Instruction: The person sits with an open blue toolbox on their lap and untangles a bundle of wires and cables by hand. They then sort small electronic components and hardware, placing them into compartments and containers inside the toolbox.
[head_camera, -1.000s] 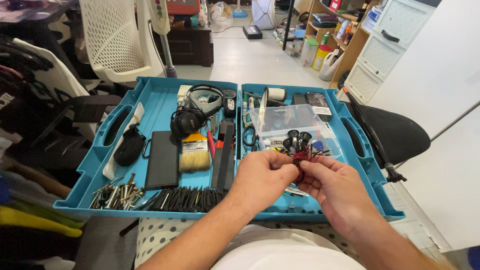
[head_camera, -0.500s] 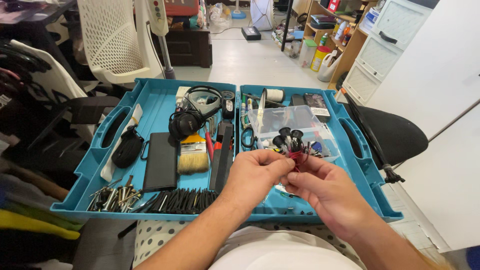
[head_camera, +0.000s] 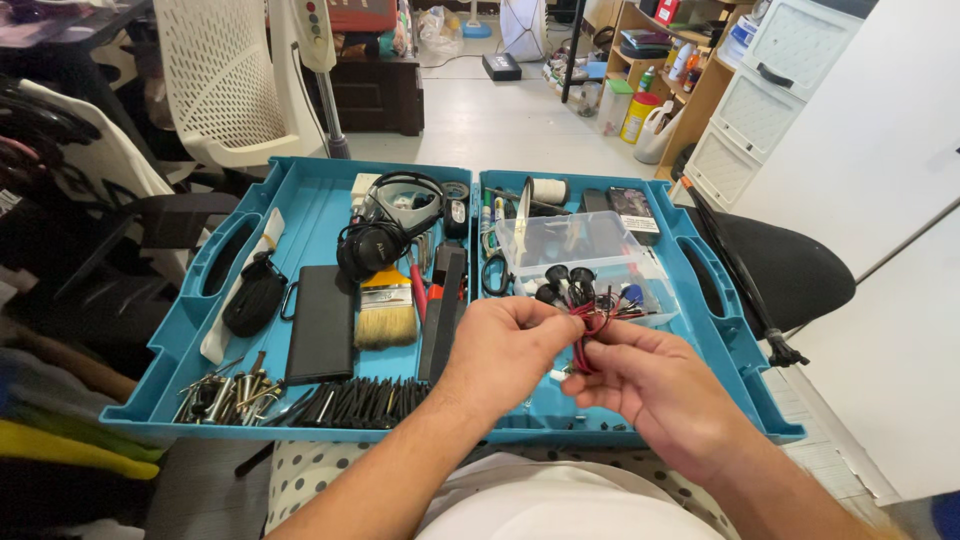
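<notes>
Held over the near right part of the open blue case (head_camera: 300, 215): a bundle of wires (head_camera: 590, 325), red and black, tipped with small round black plugs. Left hand (head_camera: 505, 350) pinched shut on the strands near the plugs, right hand (head_camera: 650, 385) closed on them lower down. Probably light, limp, easily tangled; best gripped by the plugs, not thin strands. Behind, a clear plastic box (head_camera: 580, 245).

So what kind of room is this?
Probably a home hobby room or workshop. An open teal tool case holds a paintbrush and drill bits, storage shelves stand behind, and both hands hold small wired parts.
</notes>
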